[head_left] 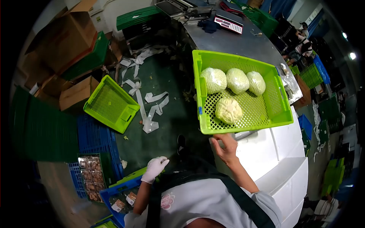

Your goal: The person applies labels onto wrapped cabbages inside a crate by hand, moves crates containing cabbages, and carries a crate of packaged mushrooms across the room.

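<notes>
My left hand (pixel 155 169), in a white glove, hangs low in front of my body with its fingers curled together; I see nothing in it. Bare, my right hand (pixel 226 147) has its fingers bent against the near rim of a bright green crate (pixel 243 130); the fingertips are partly hidden. Three pale cabbages, apparently in clear wrapping, stand in a row at the crate's far side: left (pixel 213 80), middle (pixel 237 81) and right (pixel 256 83). Closer to me lies another cabbage (pixel 228 110), seemingly unwrapped, with its stem end up.
A dark metal table (pixel 262 47) holds a red-and-white scale (pixel 228 25). White boxes (pixel 262 152) stand at my right. On the floor lie a green crate (pixel 111 104) and white strips (pixel 150 125). Beside my left arm is a blue crate (pixel 114 192) with packs. Other people (pixel 302 43) are far right.
</notes>
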